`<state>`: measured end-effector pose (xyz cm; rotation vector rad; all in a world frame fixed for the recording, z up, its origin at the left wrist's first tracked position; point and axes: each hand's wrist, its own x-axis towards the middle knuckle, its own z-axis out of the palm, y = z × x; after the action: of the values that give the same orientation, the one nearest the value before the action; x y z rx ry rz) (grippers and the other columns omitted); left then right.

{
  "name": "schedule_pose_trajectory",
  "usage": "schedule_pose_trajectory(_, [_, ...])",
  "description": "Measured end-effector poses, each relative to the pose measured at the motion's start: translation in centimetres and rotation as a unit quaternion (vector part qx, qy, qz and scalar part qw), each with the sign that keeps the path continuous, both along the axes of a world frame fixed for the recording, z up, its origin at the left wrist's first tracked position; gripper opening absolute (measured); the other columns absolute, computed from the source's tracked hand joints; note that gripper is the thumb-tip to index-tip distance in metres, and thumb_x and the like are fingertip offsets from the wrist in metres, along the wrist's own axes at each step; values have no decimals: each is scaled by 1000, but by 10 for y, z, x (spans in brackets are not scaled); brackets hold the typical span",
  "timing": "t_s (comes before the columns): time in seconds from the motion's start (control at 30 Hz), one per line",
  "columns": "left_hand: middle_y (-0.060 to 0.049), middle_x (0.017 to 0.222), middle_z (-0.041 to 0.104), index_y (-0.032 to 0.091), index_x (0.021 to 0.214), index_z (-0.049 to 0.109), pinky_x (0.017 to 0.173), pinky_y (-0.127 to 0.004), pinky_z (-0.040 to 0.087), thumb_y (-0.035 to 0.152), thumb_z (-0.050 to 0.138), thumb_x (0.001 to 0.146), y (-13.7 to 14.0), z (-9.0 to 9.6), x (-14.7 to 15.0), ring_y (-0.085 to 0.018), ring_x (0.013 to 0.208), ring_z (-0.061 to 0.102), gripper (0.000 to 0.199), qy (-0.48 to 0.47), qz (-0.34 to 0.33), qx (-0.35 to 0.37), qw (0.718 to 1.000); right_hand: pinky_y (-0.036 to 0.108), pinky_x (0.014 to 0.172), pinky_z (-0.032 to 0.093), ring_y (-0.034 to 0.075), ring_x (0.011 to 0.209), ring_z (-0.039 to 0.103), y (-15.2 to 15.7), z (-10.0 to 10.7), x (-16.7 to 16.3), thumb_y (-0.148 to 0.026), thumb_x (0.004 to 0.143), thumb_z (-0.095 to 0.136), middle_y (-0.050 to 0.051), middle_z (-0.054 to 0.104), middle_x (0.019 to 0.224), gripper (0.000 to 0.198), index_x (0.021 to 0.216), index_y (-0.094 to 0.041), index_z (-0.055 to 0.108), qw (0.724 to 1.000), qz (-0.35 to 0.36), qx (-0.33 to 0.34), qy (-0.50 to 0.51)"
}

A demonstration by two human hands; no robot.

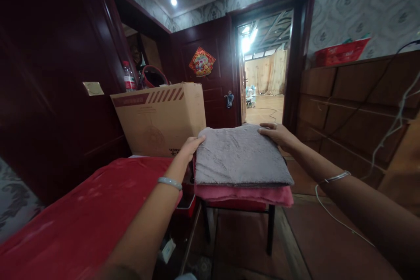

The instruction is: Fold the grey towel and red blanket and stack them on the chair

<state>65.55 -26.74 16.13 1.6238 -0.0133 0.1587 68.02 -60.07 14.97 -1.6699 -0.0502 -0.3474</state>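
Note:
A folded grey plush cloth (241, 157) lies flat in front of me, on top of a pink cloth (243, 194). Both rest on a dark-legged seat (271, 232) with a red cushion. At the far left corner of the grey cloth, my left hand (193, 146) is closed, thumb on top and fingers hidden beneath the edge. My right hand (274, 133) pinches the cloth's far right corner, its thumb and fingers close together. Slight wrinkles run across the grey surface.
On the left, a red-covered surface (108, 197) stands beside the seat, with a large cardboard box (157, 118) behind it. A bottle (129, 78) and a round mirror (152, 76) are at the box. Stacked brown boxes (361, 96) line the right, with a red basket (343, 52) above.

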Motion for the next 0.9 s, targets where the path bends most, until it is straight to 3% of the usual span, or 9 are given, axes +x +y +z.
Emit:
schedule_pose_trajectory(0.2, [-7,71,74,13,72,72,73,-31,54,27,82,67,-12,4,9,-22,74,69,18,-19,11,40,999,30,74,55,19,81,67,1,-2,-6,-22,67,80,6,74,97,56,121,-17,70,1000,7,-1,-7])
schedule_pose_trajectory(0.37, [-10,105,76,13,114,69,84,-32,56,24,75,76,-15,2,8,-22,94,71,40,-32,38,98,994,36,85,57,25,96,69,-10,-4,0,-36,76,73,10,74,110,56,127,-14,68,987,3,-157,-28])
schedule_pose_trajectory(0.43, [-16,120,72,12,125,63,91,-35,55,23,73,78,-13,4,8,-24,105,70,49,-27,63,143,987,41,88,56,30,99,69,-13,-2,4,-42,79,69,13,74,108,51,121,-14,72,961,-28,-272,-37])
schedule_pose_trajectory(0.53, [-21,137,61,10,134,57,106,-38,46,23,71,80,-13,9,6,-27,124,61,58,-37,90,180,979,46,91,53,35,105,67,-12,3,1,-50,85,60,16,74,107,47,113,-16,76,892,-99,-436,-70])
schedule_pose_trajectory(0.6, [-21,146,52,10,138,54,115,-41,37,24,71,80,-18,14,1,-30,135,51,63,-60,110,226,966,49,93,51,37,113,63,-6,7,-7,-53,90,51,16,72,116,50,115,-18,75,848,-132,-505,-98])
schedule_pose_trajectory(0.67, [-20,154,43,13,143,51,120,-48,28,32,70,82,-28,20,-8,-34,143,40,67,-115,121,332,928,54,100,46,38,126,54,4,12,-18,-58,94,44,15,64,134,55,124,-21,71,814,-146,-542,-149])
schedule_pose_trajectory(0.73, [-17,162,33,19,150,44,122,-54,21,45,66,86,-40,24,-16,-36,149,28,73,-202,95,465,856,60,108,37,39,139,41,15,14,-27,-66,94,42,11,50,151,63,138,-26,61,789,-123,-565,-209])
schedule_pose_trajectory(0.83, [-10,165,29,28,155,36,122,-57,15,62,56,89,-54,21,-22,-35,152,20,76,-267,-5,593,760,59,115,29,36,145,35,27,11,-31,-75,90,42,9,41,158,77,152,-29,44,773,-14,-594,-222])
schedule_pose_trajectory(0.9, [-10,162,35,28,154,37,121,-59,17,68,49,91,-57,14,-21,-35,149,26,76,-250,-47,630,734,52,116,32,33,143,39,29,6,-27,-77,90,40,10,44,156,80,154,-27,41,774,49,-600,-198])
